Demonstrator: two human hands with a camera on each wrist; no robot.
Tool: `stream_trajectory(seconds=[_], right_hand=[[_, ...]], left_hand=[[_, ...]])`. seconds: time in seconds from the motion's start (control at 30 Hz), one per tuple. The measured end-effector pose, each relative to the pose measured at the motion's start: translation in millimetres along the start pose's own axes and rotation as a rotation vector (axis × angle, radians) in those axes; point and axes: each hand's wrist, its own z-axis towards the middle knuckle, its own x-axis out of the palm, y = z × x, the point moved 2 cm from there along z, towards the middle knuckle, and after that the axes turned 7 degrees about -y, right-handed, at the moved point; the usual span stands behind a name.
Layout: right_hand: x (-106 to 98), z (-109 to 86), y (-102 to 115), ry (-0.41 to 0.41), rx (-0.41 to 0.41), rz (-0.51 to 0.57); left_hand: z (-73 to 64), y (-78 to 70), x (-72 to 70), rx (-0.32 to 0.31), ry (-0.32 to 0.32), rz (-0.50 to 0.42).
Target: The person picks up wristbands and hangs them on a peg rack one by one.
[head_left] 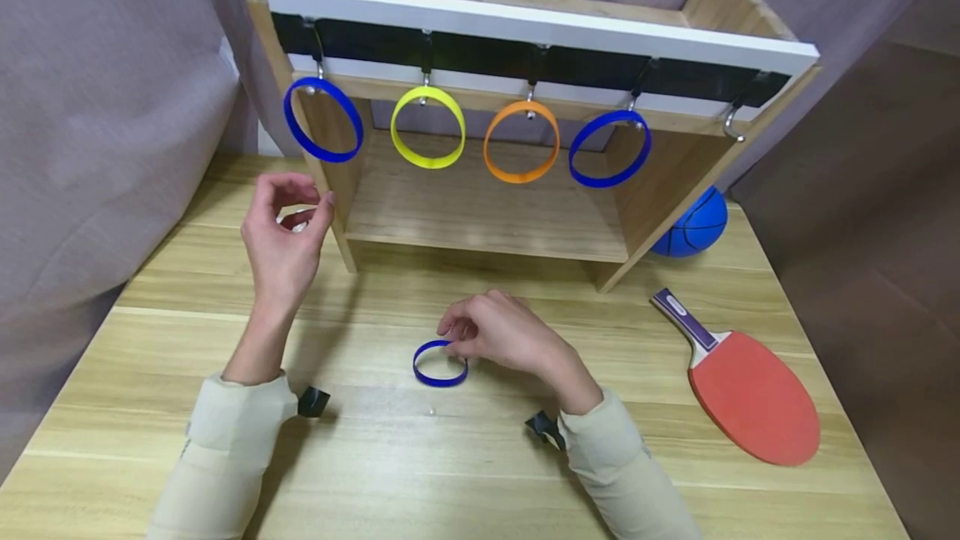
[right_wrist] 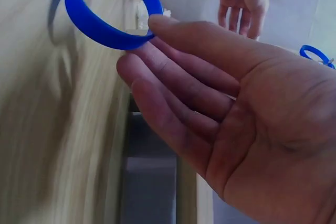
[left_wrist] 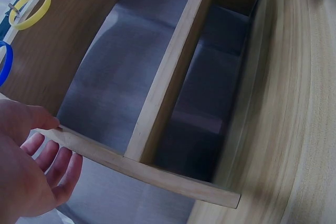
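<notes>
My right hand (head_left: 513, 336) pinches a blue wristband (head_left: 440, 382) between thumb and fingertips, low over the table. The band (right_wrist: 102, 30) hangs out from the fingertips in the right wrist view. My left hand (head_left: 281, 232) hovers by the left side of a wooden rack (head_left: 487, 198), fingers loosely bent and apart from the thumb, holding nothing. Whether it touches the rack's side is unclear. From the rack's hooks hang a blue band (head_left: 300, 138), a yellow band (head_left: 397, 136), an orange band (head_left: 489, 158) and another blue band (head_left: 592, 182). The rightmost hook (head_left: 731, 125) carries no band.
To the right on the wooden table (head_left: 375, 482) lies a red table tennis paddle (head_left: 757, 398). A small blue basketball (head_left: 693, 227) sits beside the rack's right side. Grey curtains (head_left: 112, 107) hang behind and on the left.
</notes>
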Motion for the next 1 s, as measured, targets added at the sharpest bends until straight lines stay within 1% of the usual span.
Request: stream_trajectory(seconds=[0.1, 0.27, 0.33, 0.47, 0.5, 0.57, 0.63, 0.67, 0.73, 0.8, 0.93, 1.0], right_hand=[[-2, -1.7, 3, 0.018, -0.030, 0.016], [-4, -3.4, 6, 0.056, -0.033, 0.036], [-5, -4.2, 7, 0.064, -0.043, 0.060], [-16, -8.4, 10, 0.065, -0.094, 0.175], [-22, -10.8, 12, 0.053, -0.100, 0.222], [-36, -17.5, 13, 0.003, -0.113, 0.336], [-54, -26.4, 15, -0.084, -0.101, 0.482], [-63, -32.0, 17, -0.142, -0.093, 0.563], [-84, -43.9, 18, -0.290, -0.105, 0.736], [-106, -56.3, 18, -0.459, -0.149, 0.919], [-148, -80.7, 11, -0.798, -0.280, 1.272], [-163, -92.1, 5, -0.955, -0.309, 1.392]], left_hand=[[0.1, -0.5, 0.2, -0.002, -0.001, 0.006], [0.2, -2.2, 0.4, -0.003, 0.000, 0.013], [0.0, -2.5, 0.3, -0.003, 0.001, 0.018], [-0.7, -2.1, 0.1, -0.008, 0.002, 0.025], [-0.8, -1.9, 0.1, -0.008, 0.002, 0.025], [-1.0, -2.1, 1.0, -0.009, 0.005, 0.023], [-1.3, -2.3, 1.5, -0.010, 0.006, 0.016], [-1.4, -2.4, 1.6, -0.011, 0.005, 0.012], [-1.7, -2.3, 1.6, -0.014, 0.002, 0.007], [-2.0, -2.2, 1.4, -0.018, -0.004, -0.002], [-2.6, -1.9, 1.7, -0.018, -0.010, -0.010], [-3.3, -1.6, 1.9, -0.018, -0.011, -0.009]])
